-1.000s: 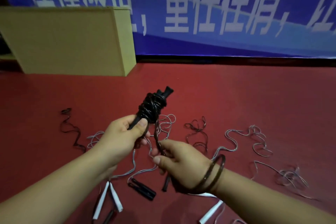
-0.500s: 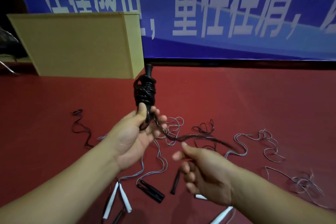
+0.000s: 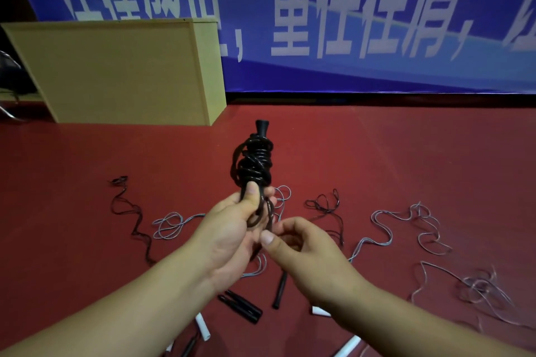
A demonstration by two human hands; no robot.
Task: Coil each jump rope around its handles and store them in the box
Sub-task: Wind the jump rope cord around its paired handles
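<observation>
The left hand [image 3: 232,229] gripped an upright black rope bundle [image 3: 255,165] — the right hand [image 3: 301,252] pinched its loose tail beside it.

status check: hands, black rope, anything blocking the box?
Left hand grips black jump rope, coiled on its handles, upright. Right hand pinches its loose tail. Box far left, path open; other ropes loose on floor.

Both bare forearms reach forward from the lower corners, left hand [image 3: 232,229] raised with thumb upright, fingers curled round a coiled black plastic jump rope [image 3: 255,164], right hand [image 3: 307,252] just beside it, fingers loosely curled, thumb and fingertips close together.
</observation>
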